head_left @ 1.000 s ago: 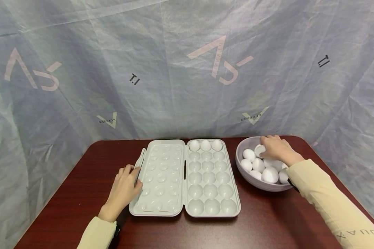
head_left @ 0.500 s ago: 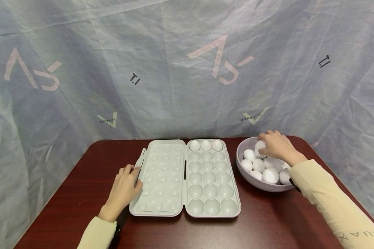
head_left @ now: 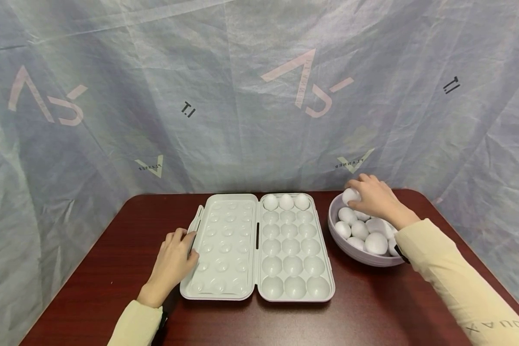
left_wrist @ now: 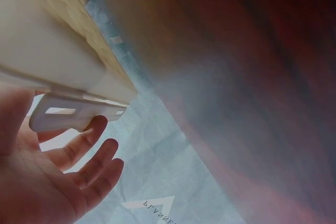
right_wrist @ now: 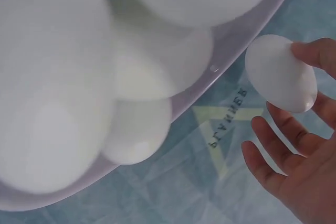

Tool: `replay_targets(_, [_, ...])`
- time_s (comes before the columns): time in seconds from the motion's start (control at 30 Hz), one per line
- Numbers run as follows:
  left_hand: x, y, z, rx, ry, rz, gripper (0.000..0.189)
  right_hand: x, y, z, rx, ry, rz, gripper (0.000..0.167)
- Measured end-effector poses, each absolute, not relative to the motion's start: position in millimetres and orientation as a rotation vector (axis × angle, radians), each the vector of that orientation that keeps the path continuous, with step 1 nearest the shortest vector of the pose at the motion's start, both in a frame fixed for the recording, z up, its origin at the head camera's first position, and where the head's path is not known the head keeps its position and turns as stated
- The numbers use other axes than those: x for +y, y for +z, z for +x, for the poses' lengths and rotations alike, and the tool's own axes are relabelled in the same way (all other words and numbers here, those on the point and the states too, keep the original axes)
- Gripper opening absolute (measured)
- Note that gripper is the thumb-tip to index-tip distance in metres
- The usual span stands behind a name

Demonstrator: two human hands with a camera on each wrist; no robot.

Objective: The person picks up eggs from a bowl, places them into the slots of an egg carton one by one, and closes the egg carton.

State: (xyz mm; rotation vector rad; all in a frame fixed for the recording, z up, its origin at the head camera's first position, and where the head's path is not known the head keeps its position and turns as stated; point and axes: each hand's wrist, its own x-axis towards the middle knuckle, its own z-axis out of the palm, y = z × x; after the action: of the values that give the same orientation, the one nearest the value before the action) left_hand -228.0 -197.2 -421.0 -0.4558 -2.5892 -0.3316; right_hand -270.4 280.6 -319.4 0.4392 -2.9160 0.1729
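The right hand [head_left: 375, 197] holds one egg [right_wrist: 281, 73] between thumb and fingertips, near the bowl [head_left: 359, 256] beneath this hand. The left hand [head_left: 171, 257] holds the lid [head_left: 229, 259] by its edge. The egg may slip, because only fingertips support it. Its long axis slants roughly along the fingers; which end is narrower, I cannot tell.

Soft, even head-view lighting, tabletop [left_wrist: 273, 66] blurred in left wrist view, nearest egg [right_wrist: 52, 87] defocused in right wrist view
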Motion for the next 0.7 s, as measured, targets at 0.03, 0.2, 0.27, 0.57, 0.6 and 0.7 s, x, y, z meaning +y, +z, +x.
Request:
replay_targets(0.03, [-197, -421, -228, -2.590, -0.333, -0.455, 0.038, 278, -319, -271, -2.911, 0.174, 0.445, 0.044])
replay_targets(0.2, [-197, -422, -229, -2.589, -0.334, -0.460, 0.038, 263, -317, -271, -2.876, 0.172, 0.472, 0.046])
replay_targets(0.27, [-197, -422, -229, -2.589, -0.335, -0.461, 0.038, 256, -316, -272, -2.855, 0.172, 0.486, 0.046])
replay_targets(0.57, [-198, -422, -229, -2.591, -0.337, -0.458, 0.038, 227, -315, -278, -2.791, 0.168, 0.587, 0.039])
replay_targets(0.6, [-198, -422, -229, -2.590, -0.338, -0.458, 0.038, 223, -315, -278, -2.789, 0.167, 0.600, 0.038])
replay_targets(0.7, [-198, -422, -229, -2.590, -0.336, -0.458, 0.038, 212, -314, -278, -2.790, 0.154, 0.641, 0.038])
